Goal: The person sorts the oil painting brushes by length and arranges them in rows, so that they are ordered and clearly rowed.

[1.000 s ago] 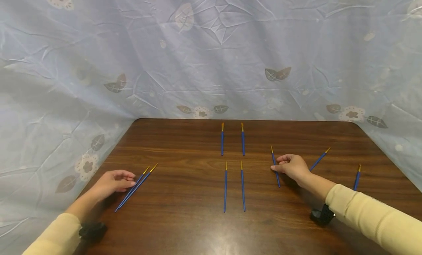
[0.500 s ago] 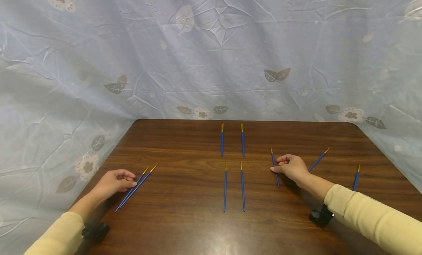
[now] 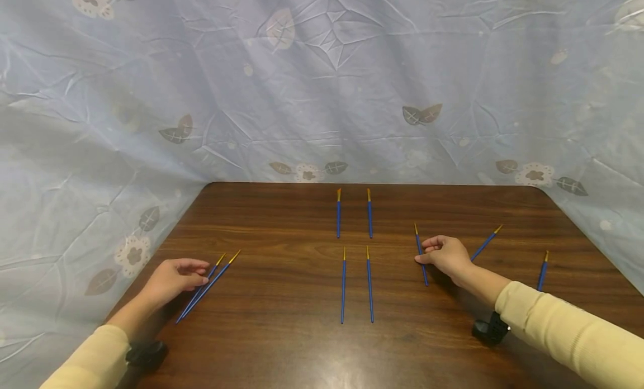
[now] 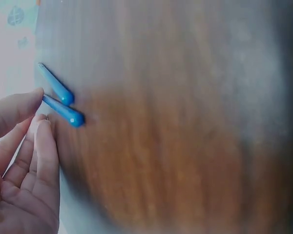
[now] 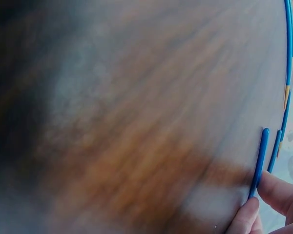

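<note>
My left hand pinches a thin blue paintbrush with a yellow tip. Right beside it lies another blue paintbrush, slanting the same way. In the left wrist view, the thumb and fingers meet near the pinched brush's blue handle. On the other side, my right hand has thumb and fingertips on a near-upright blue paintbrush. The right wrist view has that brush's handle between thumb and finger. Both held brushes appear to be at table level.
Two wider brushes lie parallel at the back middle of the wooden table. Two thin brushes lie in front of them. Further right are a slanted brush and another partly behind the right sleeve. Patterned cloth surrounds the table.
The left-held brush's tip has swung slightly left, away from its neighbour. The right-held brush has shifted very slightly right with the fingers. The other brushes lie as before.
</note>
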The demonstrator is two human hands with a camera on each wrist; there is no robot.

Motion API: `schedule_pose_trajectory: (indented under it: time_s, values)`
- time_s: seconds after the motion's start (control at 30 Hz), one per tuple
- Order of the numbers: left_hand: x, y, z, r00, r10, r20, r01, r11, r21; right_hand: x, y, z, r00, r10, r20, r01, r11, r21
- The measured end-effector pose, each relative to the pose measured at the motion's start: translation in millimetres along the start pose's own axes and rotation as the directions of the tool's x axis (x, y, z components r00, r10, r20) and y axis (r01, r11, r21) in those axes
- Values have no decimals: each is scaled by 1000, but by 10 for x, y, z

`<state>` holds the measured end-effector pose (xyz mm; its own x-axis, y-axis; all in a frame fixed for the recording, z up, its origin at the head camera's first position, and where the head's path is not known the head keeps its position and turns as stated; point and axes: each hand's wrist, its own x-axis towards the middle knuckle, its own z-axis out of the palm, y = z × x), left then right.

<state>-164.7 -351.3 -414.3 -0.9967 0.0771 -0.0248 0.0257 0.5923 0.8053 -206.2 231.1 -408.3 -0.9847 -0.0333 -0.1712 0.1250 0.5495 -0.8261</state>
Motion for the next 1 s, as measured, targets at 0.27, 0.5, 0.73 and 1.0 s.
schedule_pose_trajectory:
  time_s: [0.27, 0.5, 0.73, 1.0]
  values:
    - [74, 52, 12, 993, 106, -57, -86, 956, 281, -3, 12, -12, 1000, 1, -8, -1, 1000, 10]
    - [94, 136, 38, 986, 139, -88, -102, 937, 334, -7, 4, -22, 999, -16, -34, 16, 1000, -14]
    - [98, 133, 53, 984, 134, -116, -88, 938, 336, -20, -16, -16, 994, -76, -75, 70, 994, -87]
    - [64, 114, 57, 986, 110, -122, -72, 958, 276, -21, 0, -4, 991, -87, -99, 78, 993, -89]
